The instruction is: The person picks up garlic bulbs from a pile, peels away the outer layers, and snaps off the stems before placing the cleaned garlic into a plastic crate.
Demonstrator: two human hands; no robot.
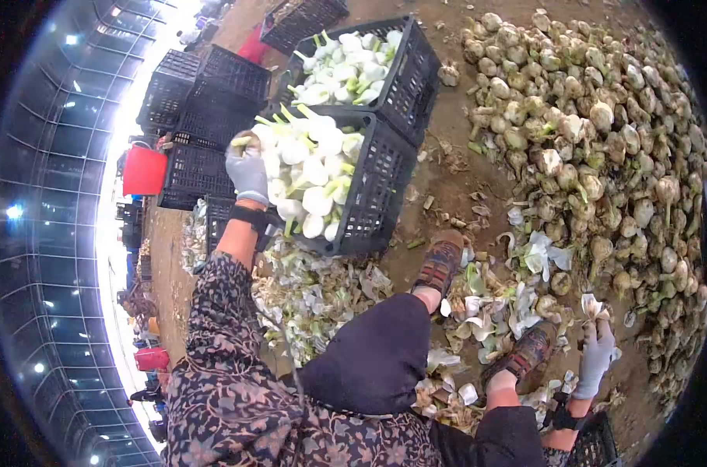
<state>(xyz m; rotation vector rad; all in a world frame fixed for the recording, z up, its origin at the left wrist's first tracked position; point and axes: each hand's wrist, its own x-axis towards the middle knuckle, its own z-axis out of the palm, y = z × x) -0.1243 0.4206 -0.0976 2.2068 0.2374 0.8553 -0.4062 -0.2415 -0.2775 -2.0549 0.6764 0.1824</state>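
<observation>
My left hand (247, 173), in a light glove, is closed around a brownish garlic bulb (245, 142) beside the near black crate (378, 183). That crate is heaped with peeled white garlic (314, 171). At the lower right, my right hand (597, 358), also gloved, has its fingertips on a pale, partly brown garlic piece (593, 307). Its exact shape is hard to tell. The hand is low, between my shoe and the large pile of unpeeled garlic (602, 159).
Another crate (414, 78) of white garlic adjoins the first. Stacked black crates (213, 97) and a red container (143, 171) stand at the left. Peeled skins (314, 296) litter the ground around my shoes (440, 265). Part of a crate (594, 444) shows at the lower right.
</observation>
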